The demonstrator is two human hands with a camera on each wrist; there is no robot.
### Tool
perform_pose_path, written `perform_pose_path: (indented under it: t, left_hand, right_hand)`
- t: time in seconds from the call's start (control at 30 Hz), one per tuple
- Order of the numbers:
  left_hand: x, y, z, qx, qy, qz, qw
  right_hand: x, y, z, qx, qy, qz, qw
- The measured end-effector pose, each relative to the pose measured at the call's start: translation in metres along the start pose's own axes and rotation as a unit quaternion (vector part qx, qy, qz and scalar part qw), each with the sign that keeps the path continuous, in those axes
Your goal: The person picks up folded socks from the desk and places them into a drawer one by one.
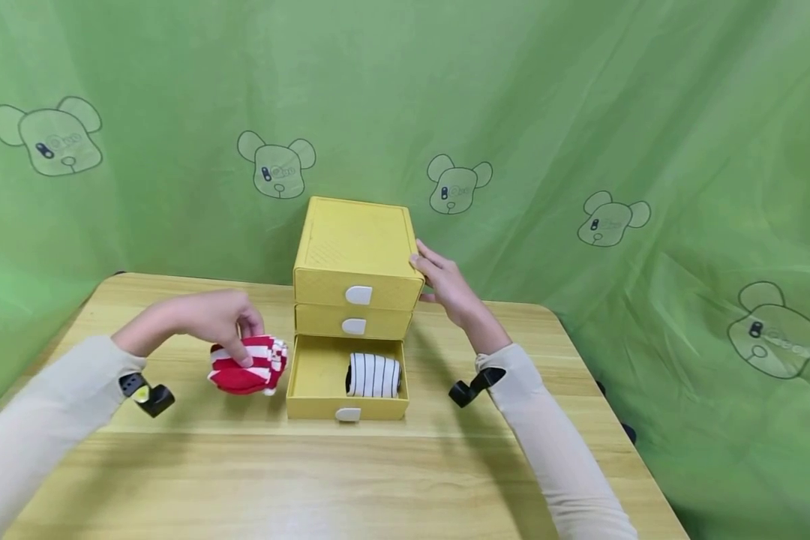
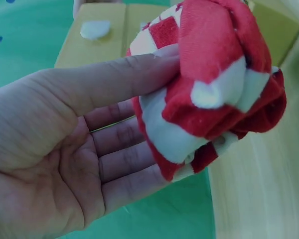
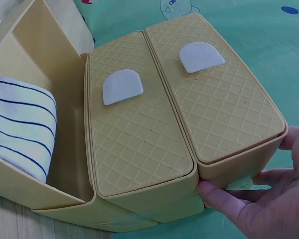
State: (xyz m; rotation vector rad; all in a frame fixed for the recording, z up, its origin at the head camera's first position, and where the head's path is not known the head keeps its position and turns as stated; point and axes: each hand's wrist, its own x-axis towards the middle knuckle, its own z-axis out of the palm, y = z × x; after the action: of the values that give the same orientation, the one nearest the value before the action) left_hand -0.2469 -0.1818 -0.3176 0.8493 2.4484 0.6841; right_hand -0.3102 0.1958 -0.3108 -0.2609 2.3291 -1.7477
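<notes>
My left hand [image 1: 219,319] pinches a rolled red-and-white striped cloth bundle [image 1: 246,367] between thumb and fingers, left of the open bottom drawer [image 1: 317,409]. In the left wrist view, the bundle [image 2: 214,94] shows folded layers and a checked patch. A rolled white cloth with dark stripes [image 1: 374,375] lies in the right part of that drawer. My right hand [image 1: 448,289] rests on the right side of the yellow drawer cabinet [image 1: 358,240], fingers at its top edge. The right wrist view shows the fingertips [image 3: 219,196] against the side of the upper unit.
Two closed drawers with white tabs [image 1: 358,295] sit above the pulled-out one. The cabinet stands toward the back of a wooden table [image 1: 351,480]. Behind the table hangs a green curtain [image 1: 378,97] with bear-head prints. Black straps [image 1: 475,386] circle both wrists.
</notes>
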Motion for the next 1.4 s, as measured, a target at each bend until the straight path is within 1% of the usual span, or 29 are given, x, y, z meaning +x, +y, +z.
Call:
perform_pose_path:
  t: [0.23, 0.4, 0.5, 0.73, 0.87, 0.97, 1.1, 1.2, 1.4]
  left_hand:
    - [0.016, 0.022, 0.0, 0.017, 0.015, 0.031, 0.9993]
    - [0.03, 0.033, 0.0, 0.034, 0.039, 0.056, 0.9971]
    - [0.039, 0.039, 0.002, 0.041, 0.054, 0.062, 0.9958]
    - [0.06, 0.05, 0.015, 0.059, 0.082, 0.051, 0.9936]
    - [0.07, 0.053, 0.023, 0.07, 0.097, 0.056, 0.9912]
    - [0.076, 0.055, 0.029, 0.079, 0.101, 0.055, 0.9903]
    - [0.083, 0.056, 0.036, 0.095, 0.094, 0.043, 0.9901]
    - [0.087, 0.057, 0.04, 0.106, 0.081, 0.028, 0.9907]
    - [0.091, 0.058, 0.043, 0.136, 0.057, -0.006, 0.989]
  right_hand:
    - [-0.001, 0.001, -0.001, -0.002, 0.002, -0.003, 1.0]
    - [0.0, 0.001, 0.0, -0.003, 0.005, -0.001, 1.0]
    - [0.001, 0.001, 0.0, -0.001, 0.004, -0.001, 1.0]
    - [0.001, 0.003, -0.001, -0.003, -0.001, -0.002, 1.0]
    - [0.001, 0.003, -0.001, -0.003, -0.001, -0.005, 1.0]
    - [0.0, 0.002, 0.0, -0.003, -0.002, -0.006, 1.0]
    - [0.001, 0.003, 0.0, 0.0, -0.001, -0.006, 1.0]
    - [0.001, 0.004, -0.001, 0.0, -0.001, -0.004, 1.0]
    - [0.0, 0.003, -0.001, -0.003, -0.001, -0.008, 1.0]
